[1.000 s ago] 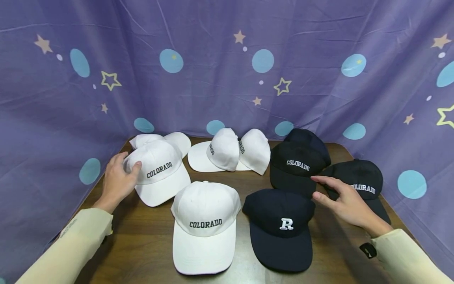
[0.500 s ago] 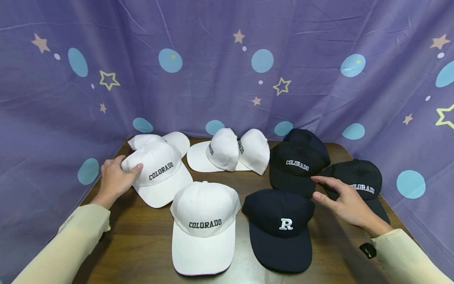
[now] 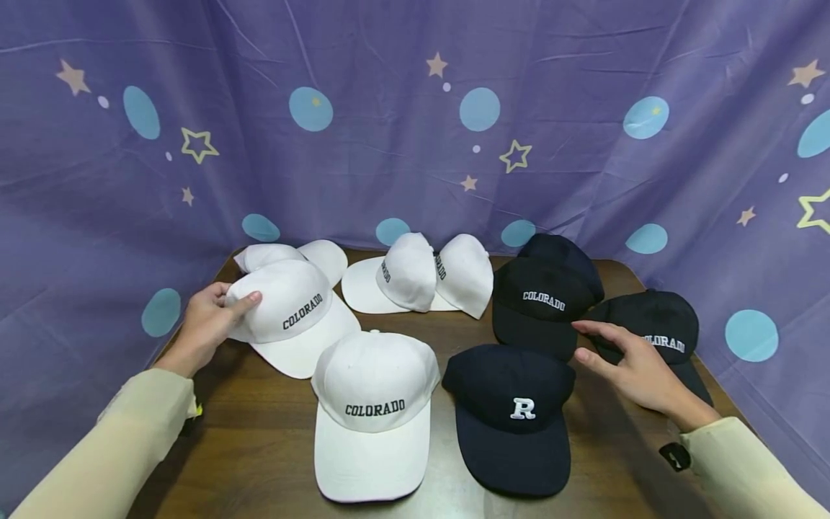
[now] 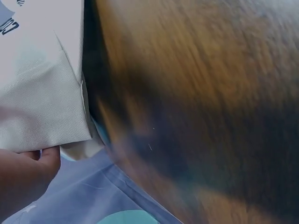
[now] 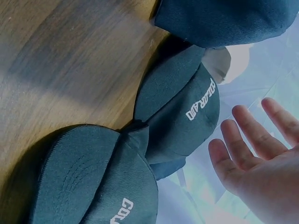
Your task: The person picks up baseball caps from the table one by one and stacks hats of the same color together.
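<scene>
My left hand (image 3: 209, 326) grips the back of a white COLORADO cap (image 3: 292, 316) at the table's left; its thumb lies on the crown. The left wrist view shows that white cap (image 4: 39, 79) close up with a fingertip under its edge. My right hand (image 3: 632, 367) hovers open above the table, fingers spread, between a black COLORADO cap (image 3: 545, 303) and another black COLORADO cap (image 3: 658, 328). In the right wrist view the open right hand (image 5: 254, 163) hangs over those black caps (image 5: 180, 114). Near me lie a white COLORADO cap (image 3: 372, 411) and a black R cap (image 3: 512, 414).
The brown wooden table (image 3: 259, 447) is ringed by a purple curtain (image 3: 415, 122) with stars and dots. More white caps (image 3: 421, 277) sit at the back centre, one white cap (image 3: 292, 254) behind the held one, and a black cap (image 3: 560, 252) behind the black COLORADO cap.
My left hand has turned the white cap it holds, swinging the brim toward the middle of the table and lifting its back slightly. The right hand has barely moved.
</scene>
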Tool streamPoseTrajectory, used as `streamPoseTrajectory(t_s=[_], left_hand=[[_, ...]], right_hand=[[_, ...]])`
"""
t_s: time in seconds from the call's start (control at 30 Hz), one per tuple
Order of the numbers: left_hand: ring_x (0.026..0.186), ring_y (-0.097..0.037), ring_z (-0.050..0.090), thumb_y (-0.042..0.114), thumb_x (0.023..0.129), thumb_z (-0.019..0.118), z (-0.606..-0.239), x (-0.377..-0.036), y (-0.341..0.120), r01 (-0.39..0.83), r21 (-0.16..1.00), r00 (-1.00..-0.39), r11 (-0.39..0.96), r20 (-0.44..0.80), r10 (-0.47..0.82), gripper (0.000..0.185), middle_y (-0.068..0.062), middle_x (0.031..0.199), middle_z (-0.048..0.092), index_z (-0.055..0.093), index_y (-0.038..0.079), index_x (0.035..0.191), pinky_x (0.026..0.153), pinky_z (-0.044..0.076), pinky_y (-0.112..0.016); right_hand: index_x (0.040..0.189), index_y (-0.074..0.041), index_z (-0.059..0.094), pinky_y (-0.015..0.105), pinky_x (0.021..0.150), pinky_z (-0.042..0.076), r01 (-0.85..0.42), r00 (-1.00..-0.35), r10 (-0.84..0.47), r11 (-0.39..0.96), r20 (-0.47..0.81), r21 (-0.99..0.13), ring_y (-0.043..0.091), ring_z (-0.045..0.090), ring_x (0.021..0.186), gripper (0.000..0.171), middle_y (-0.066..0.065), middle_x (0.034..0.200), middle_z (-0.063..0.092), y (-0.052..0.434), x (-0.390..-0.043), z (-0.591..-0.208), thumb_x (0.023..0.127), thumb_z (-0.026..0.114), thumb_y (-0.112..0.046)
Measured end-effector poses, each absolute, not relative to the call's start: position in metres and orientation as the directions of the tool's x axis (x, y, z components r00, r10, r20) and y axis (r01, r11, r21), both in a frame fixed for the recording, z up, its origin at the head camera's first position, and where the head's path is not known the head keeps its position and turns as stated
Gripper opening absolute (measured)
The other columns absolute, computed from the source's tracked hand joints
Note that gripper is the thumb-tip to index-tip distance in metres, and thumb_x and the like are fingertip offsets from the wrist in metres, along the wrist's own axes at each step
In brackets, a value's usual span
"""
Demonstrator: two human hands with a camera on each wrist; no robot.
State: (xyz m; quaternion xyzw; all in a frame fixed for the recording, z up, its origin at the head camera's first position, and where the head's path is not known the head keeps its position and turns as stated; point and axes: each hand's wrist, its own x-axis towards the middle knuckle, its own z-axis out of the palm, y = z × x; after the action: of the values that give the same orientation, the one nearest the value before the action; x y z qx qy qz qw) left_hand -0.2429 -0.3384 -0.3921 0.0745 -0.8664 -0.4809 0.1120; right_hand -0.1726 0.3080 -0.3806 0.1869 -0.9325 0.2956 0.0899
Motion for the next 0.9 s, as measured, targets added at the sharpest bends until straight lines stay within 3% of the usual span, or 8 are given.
streamPoseTrajectory(t_s=[0.27, 0.43, 0.57, 0.77, 0.9], left_hand=[[0.083, 0.002, 0.061, 0.036, 0.097, 0.071, -0.388, -0.243, -0.333, 0.050, 0.898, -0.960, 0.437, 0.165, -0.228, 0.049, 0.021, 0.087, 0.065, 0.056, -0.005, 0.122, 0.068, 0.052, -0.015], [0.090, 0.000, 0.060, 0.034, 0.097, 0.073, -0.383, -0.243, -0.324, 0.077, 0.907, -0.945, 0.413, 0.198, -0.260, 0.048, 0.021, 0.091, 0.066, 0.060, -0.003, 0.125, 0.071, 0.052, -0.012], [0.088, -0.001, 0.060, 0.030, 0.097, 0.072, -0.377, -0.241, -0.317, 0.130, 0.904, -0.929, 0.406, 0.255, -0.269, 0.038, 0.021, 0.089, 0.067, 0.063, 0.000, 0.118, 0.071, 0.051, -0.012], [0.079, 0.002, 0.063, 0.017, 0.095, 0.075, -0.365, -0.241, -0.308, 0.270, 0.896, -0.887, 0.353, 0.374, -0.272, 0.016, 0.022, 0.082, 0.069, 0.068, 0.007, 0.105, 0.069, 0.052, -0.012], [0.080, 0.002, 0.065, 0.014, 0.092, 0.078, -0.358, -0.240, -0.306, 0.287, 0.910, -0.876, 0.299, 0.375, -0.302, 0.015, 0.021, 0.083, 0.071, 0.071, 0.012, 0.105, 0.071, 0.052, -0.011]], right_hand=[[0.141, -0.018, 0.062, 0.051, 0.098, 0.041, -0.398, -0.915, -0.286, 0.763, 0.286, -0.509, 0.035, 0.053, 0.131, 0.043, 0.007, 0.139, 0.062, 0.307, -0.172, -0.380, 0.100, 0.070, -0.030], [0.140, -0.019, 0.062, 0.052, 0.098, 0.041, -0.397, -0.915, -0.285, 0.764, 0.286, -0.508, 0.035, 0.053, 0.131, 0.043, 0.007, 0.139, 0.062, 0.308, -0.172, -0.381, 0.100, 0.069, -0.030], [0.140, -0.021, 0.062, 0.049, 0.097, 0.041, -0.395, -0.915, -0.281, 0.770, 0.290, -0.500, 0.033, 0.054, 0.130, 0.042, 0.006, 0.138, 0.063, 0.309, -0.171, -0.382, 0.100, 0.069, -0.030], [0.140, -0.022, 0.062, 0.036, 0.097, 0.042, -0.396, -0.913, -0.277, 0.776, 0.300, -0.491, 0.031, 0.054, 0.128, 0.041, 0.004, 0.137, 0.064, 0.311, -0.171, -0.382, 0.100, 0.069, -0.029], [0.139, -0.023, 0.063, 0.024, 0.097, 0.039, -0.402, -0.909, -0.277, 0.774, 0.311, -0.489, 0.028, 0.054, 0.127, 0.041, 0.003, 0.137, 0.064, 0.312, -0.171, -0.383, 0.100, 0.070, -0.029]])
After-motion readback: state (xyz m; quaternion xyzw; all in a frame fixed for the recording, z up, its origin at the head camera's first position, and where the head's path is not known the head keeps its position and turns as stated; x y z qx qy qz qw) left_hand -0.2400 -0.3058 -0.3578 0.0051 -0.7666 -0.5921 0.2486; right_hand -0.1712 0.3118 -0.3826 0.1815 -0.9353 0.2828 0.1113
